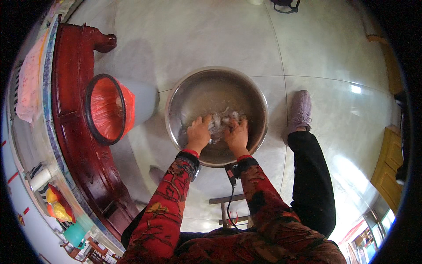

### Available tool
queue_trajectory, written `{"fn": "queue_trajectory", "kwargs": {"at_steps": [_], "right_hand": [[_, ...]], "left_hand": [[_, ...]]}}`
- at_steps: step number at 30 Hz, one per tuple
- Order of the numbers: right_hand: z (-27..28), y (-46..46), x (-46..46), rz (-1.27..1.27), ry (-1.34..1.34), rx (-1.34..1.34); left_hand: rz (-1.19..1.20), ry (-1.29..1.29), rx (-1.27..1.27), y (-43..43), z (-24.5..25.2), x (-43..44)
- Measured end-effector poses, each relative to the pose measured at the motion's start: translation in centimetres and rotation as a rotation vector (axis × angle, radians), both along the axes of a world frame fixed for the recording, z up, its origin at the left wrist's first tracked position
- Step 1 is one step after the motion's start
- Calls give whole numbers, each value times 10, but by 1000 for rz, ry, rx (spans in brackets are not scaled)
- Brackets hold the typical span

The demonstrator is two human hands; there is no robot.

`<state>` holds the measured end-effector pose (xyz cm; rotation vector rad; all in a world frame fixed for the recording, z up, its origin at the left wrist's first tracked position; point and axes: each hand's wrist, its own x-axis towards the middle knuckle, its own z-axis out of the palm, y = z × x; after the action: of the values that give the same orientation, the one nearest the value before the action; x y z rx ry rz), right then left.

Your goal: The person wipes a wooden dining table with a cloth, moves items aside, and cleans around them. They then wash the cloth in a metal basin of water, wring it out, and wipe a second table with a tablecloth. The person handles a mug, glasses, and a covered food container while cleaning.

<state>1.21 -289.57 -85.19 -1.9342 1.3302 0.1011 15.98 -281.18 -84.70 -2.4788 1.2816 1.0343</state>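
A large round stainless steel basin (216, 70) stands on the floor in front of me, holding murky brownish water (211, 90). Inside it, my left hand (199, 131) reaches down at the left of a cluster of pale wet pieces (217, 122). My right hand (237, 133) is at the right of the same cluster, fingers bent among the pieces. Both sets of fingertips touch the cluster and are partly hidden by water. What the pieces are is unclear, and whether either hand grips one does not show.
A bin with a red plastic liner (107, 109) stands left of the basin, beside a dark red wooden furniture piece (74, 99). My right shoe (300, 105) is right of the basin. A low wooden stool frame (227, 211) shows between my arms. Wooden furniture (387, 161) stands far right.
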Motion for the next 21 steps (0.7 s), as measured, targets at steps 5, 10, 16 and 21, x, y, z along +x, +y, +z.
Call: {"fn": "queue_trajectory", "kwargs": {"at_steps": [5, 10, 16, 21], "right_hand": [[-12, 3, 15, -539, -572, 551], [-11, -4, 28, -1036, -964, 1480], [-26, 14, 47, -1212, -836, 1098], [4, 24, 61, -873, -795, 757]], "left_hand": [[769, 521, -301, -13, -2, -1], [521, 782, -588, -14, 59, -26], [560, 382, -461, -26, 76, -40], [777, 177, -788, -41, 43, -27]]}}
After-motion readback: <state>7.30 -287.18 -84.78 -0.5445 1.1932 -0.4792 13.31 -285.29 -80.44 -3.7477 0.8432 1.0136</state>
